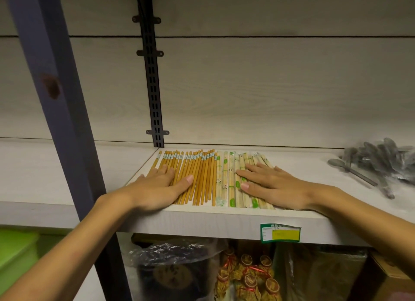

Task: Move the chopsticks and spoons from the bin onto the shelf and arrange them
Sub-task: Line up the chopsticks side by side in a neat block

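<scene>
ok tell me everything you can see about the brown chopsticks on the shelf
The brown chopsticks look like plain wood, golden brown, each with a pale printed band near its far end. They lie flat in one layer on the white shelf, side by side, running front to back, slightly fanned at the left. The left hand rests flat on their left part, fingers straight. The paper-wrapped chopsticks lie directly beside them on the right.

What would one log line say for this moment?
left hand: flat on brown wooden chopsticks | right hand: flat on pale wrapped chopsticks | grey spoons: piled right
</scene>
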Available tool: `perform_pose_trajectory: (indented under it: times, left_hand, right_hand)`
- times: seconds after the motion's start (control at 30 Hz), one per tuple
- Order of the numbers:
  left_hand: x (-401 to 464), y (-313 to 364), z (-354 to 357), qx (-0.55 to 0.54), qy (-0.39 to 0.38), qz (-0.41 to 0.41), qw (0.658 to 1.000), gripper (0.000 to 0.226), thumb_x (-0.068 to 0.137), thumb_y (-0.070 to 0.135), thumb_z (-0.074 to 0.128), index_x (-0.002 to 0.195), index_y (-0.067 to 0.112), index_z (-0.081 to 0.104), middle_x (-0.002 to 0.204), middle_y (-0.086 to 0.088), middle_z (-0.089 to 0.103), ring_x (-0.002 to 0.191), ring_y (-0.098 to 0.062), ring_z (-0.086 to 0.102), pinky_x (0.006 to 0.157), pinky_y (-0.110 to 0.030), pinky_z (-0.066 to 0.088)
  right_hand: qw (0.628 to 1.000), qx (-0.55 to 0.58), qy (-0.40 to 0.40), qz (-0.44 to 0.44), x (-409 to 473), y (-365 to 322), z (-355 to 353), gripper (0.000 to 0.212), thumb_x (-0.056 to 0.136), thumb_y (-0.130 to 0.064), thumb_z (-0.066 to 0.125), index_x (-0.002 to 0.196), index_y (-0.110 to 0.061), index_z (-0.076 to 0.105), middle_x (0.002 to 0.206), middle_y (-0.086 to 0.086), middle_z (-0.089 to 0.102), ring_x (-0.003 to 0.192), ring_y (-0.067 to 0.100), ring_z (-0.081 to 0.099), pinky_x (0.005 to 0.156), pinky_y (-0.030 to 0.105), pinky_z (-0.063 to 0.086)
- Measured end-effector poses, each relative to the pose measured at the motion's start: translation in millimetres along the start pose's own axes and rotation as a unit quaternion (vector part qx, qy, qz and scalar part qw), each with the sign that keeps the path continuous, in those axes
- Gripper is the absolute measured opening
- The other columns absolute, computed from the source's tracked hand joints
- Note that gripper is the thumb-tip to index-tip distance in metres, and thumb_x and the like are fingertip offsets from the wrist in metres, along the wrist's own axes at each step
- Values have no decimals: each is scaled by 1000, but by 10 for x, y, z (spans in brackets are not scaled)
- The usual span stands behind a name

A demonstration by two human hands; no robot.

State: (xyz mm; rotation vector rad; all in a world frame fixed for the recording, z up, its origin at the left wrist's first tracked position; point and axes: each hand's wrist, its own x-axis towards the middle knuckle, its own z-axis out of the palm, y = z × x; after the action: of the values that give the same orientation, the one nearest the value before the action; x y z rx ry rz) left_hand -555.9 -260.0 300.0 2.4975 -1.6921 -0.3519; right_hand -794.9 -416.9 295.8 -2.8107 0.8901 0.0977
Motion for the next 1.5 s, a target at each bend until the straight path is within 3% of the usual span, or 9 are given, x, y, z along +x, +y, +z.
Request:
perform_pose_trajectory:
  times: [0.17, 0.33, 0.57, 0.7, 0.9, 1.07, 1.23, 1.37, 1.5]
  left_hand:
    - [-148, 44, -20, -13, 17, 12, 1000, 79, 90, 66, 14, 154, 21, 7, 162, -3, 0, 149, -20, 3, 118, -36, 6]
    - [-224, 91, -28, -37, 32, 24, 999, 68, 94, 59, 17, 147, 19, 31, 158, -6, 19, 144, -21, 20, 115, -36, 18]
    - [-112, -12, -18, -36, 52, -3, 998, 89, 76, 78, 9, 146, 27, 31, 155, -14, 24, 145, -29, 18, 118, -50, 18]
    - [-118, 50, 7, -50, 46, 17, 998, 75, 90, 66, 16, 151, 24, 22, 160, -5, 16, 147, -21, 14, 117, -37, 13]
    - [-123, 51, -24, -37, 75, 37, 996, 69, 92, 62, 21, 146, 22, 34, 150, 0, 37, 133, -16, 38, 106, -30, 30]
    - [-56, 204, -69, -19, 71, 84, 994, 77, 83, 70, 15, 152, 36, 12, 162, 6, 4, 148, -16, 4, 118, -40, 6]
    - [6, 427, 3, 34, -46, 177, 983, 71, 82, 68, -1, 148, 42, -6, 156, 17, -17, 144, -7, -17, 118, -38, -11]
    - [-97, 420, 5, 46, -89, 193, 976, 72, 80, 71, 0, 146, 43, -10, 151, 21, -23, 140, -3, -22, 113, -30, -15]
    - [-191, 399, -32, 38, -96, 185, 977, 80, 77, 77, 11, 148, 43, -4, 153, 23, -15, 139, 1, -16, 112, -27, -10]
  right_hand:
    - [1000, -9, -15, 4, -27, -25, -14, 80, 77, -76, 10, 149, -45, -2, 161, -12, -10, 147, 12, -15, 118, 41, -10]
    - [1000, 11, -27, -6, -47, -12, -44, 78, 79, -74, 12, 150, -45, -2, 160, -13, -11, 146, 11, -16, 118, 40, -12]
    - [999, 33, 26, -15, -57, 63, -43, 77, 78, -84, 12, 147, -52, 3, 161, -11, -9, 147, 11, -16, 120, 43, -8]
    - [1000, 24, 5, 1, -44, -3, -32, 81, 76, -84, 8, 148, -49, -2, 161, -8, -12, 146, 14, -20, 119, 41, -11]
    - [998, 59, -29, -5, -72, -44, -57, 78, 76, -79, 7, 147, -50, -2, 160, -8, -14, 145, 12, -21, 118, 41, -13]
    - [998, 53, 19, -13, -69, -51, -86, 67, 86, -71, 13, 149, -49, 3, 161, -9, -12, 145, 10, -20, 118, 38, -14]
    - [999, 17, -47, -18, -30, -165, -72, 73, 82, -72, 3, 149, -45, -5, 160, -8, -18, 144, 13, -23, 116, 36, -14]
    - [998, 13, -61, -27, -110, -158, -60, 73, 83, -71, 3, 149, -42, -10, 158, -11, -22, 143, 9, -25, 114, 30, -15]
    - [996, 68, -53, -37, -115, -115, -78, 74, 83, -70, 8, 151, -42, 0, 158, -15, -15, 143, 5, -19, 112, 27, -13]
